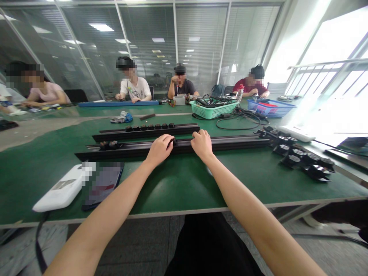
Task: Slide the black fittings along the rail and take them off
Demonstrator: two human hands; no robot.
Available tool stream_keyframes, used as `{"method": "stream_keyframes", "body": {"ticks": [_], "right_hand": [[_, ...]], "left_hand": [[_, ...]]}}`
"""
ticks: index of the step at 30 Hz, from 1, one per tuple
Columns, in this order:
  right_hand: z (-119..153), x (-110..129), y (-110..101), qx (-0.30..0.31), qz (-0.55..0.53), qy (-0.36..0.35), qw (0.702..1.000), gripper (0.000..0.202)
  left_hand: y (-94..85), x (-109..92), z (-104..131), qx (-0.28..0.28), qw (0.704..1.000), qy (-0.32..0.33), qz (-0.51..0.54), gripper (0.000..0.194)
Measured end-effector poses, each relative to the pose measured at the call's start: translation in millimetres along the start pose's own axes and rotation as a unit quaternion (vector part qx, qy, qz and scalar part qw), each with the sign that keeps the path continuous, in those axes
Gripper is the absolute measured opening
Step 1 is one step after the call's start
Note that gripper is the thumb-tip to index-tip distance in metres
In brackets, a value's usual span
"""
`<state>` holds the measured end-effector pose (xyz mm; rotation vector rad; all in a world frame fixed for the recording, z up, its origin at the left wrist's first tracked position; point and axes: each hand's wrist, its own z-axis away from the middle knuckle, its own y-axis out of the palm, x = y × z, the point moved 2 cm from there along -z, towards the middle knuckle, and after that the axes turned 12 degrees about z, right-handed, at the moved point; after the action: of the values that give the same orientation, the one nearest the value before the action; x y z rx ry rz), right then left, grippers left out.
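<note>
A long black rail (235, 145) with a grey channel along its top lies across the table before me. My left hand (160, 150) is closed around a small black block (174, 141) at the rail's middle; the fingertips are partly hidden. To its right, my right hand (202, 144) has its fingers curled over the rail, gripping it. Two or so small black parts (110, 145) sit in the channel near the left end. Behind lies a second, shorter black rail (149, 133) carrying a row of several black blocks (151, 127).
Several black parts (296, 155) are piled at the right. A white device (61, 188) and a phone (103, 184) lie front left. Further back are a green basket (212, 111) of cables, a blue basket (270, 109) and a crumpled cloth (122, 117). Several people sit across the table.
</note>
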<state>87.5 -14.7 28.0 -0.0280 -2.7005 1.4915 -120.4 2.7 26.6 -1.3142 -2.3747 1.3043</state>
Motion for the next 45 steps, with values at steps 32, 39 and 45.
{"method": "stream_keyframes", "body": {"ticks": [32, 39, 45], "right_hand": [[0.7, -1.5, -6.2, -0.001, 0.032, 0.007, 0.999, 0.028], [0.1, -4.0, -7.0, -0.004, 0.038, 0.008, 0.999, 0.027], [-0.3, -5.3, -9.2, 0.001, 0.041, 0.017, 0.999, 0.029]], "left_hand": [[-0.3, 0.3, -0.7, 0.007, 1.000, -0.001, -0.003, 0.033], [-0.4, 0.2, -0.9, 0.006, 1.000, 0.000, -0.010, 0.033], [0.7, 1.2, -1.5, 0.003, 1.000, 0.007, 0.006, 0.035]]}}
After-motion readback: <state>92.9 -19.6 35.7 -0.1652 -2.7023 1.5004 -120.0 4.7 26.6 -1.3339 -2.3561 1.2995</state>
